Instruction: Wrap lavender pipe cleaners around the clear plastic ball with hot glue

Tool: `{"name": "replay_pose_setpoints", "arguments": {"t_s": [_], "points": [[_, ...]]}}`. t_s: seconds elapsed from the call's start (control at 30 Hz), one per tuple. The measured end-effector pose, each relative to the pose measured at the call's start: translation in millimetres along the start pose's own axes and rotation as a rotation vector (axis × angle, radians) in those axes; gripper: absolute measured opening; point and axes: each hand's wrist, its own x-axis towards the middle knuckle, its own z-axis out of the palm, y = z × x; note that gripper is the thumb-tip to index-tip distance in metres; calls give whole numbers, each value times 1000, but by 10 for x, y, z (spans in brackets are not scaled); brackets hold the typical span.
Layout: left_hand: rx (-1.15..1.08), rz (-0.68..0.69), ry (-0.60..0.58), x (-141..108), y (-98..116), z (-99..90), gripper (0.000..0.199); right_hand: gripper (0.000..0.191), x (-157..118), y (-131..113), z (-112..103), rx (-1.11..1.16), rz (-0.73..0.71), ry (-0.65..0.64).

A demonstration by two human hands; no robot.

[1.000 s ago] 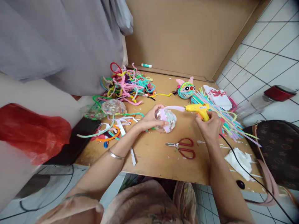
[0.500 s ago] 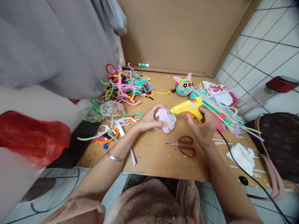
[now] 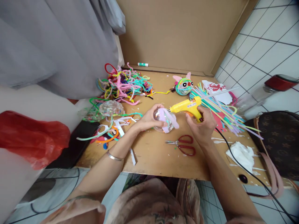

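Note:
My left hand (image 3: 153, 119) is closed around a clear plastic ball (image 3: 171, 127), thumb on the near side. Lilac pipe cleaner strips (image 3: 164, 120) lie across the ball, one end sticking out to the right. In my right hand (image 3: 202, 124) is a yellow glue gun (image 3: 187, 106), gripped by its handle with a finger near the orange trigger. The metal nozzle points left and sits at the upper edge of the ball; whether it touches is too small to tell. Red-handled scissors (image 3: 183, 145) lie on the table in front of the ball.
Tangled pipe cleaners (image 3: 126, 84) are heaped at the back left, beside a clear bumpy ball (image 3: 111, 108). A decorated ball with pink ears (image 3: 184, 85) stands at the back. Straight pipe cleaners (image 3: 221, 109), crumpled tissue (image 3: 240, 155), the black cord (image 3: 230, 149) and a brown bag (image 3: 275, 143) occupy the right.
A lilac strip end now sticks out on the right of the ball, where it did not show before. The glue gun has shifted very slightly left.

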Motion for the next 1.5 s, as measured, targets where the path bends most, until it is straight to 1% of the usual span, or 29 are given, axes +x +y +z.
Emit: {"name": "replay_pose_setpoints", "arguments": {"t_s": [0.17,0.43,0.63,0.8,0.97,1.1,1.23,1.4,1.5], "points": [[7,10,0,2,-7,2,64,29,-10,11,12,22,-15,13],[-26,4,-13,6,-48,-12,67,28,-16,8,-16,37,-3,-13],[-10,15,-2,-19,-28,-3,66,27,-1,1,-36,19,-7,-27],[-1,19,-16,-9,-30,-16,66,26,0,-7,-32,22,-37,-2],[-2,31,-5,-5,-45,-26,66,27,-3,0,-29,36,-8,-27],[-2,24,-24,-15,-43,-21,66,28,2,5,-41,51,-5,-38],[-1,26,-3,-10,-53,-20,67,27,11,5,-49,44,-9,-41],[5,43,-3,-3,-50,-24,65,25,14,7,-45,72,-32,-5],[20,41,2,-5,-45,-27,65,25,15,5,-51,81,-24,-21]]}}
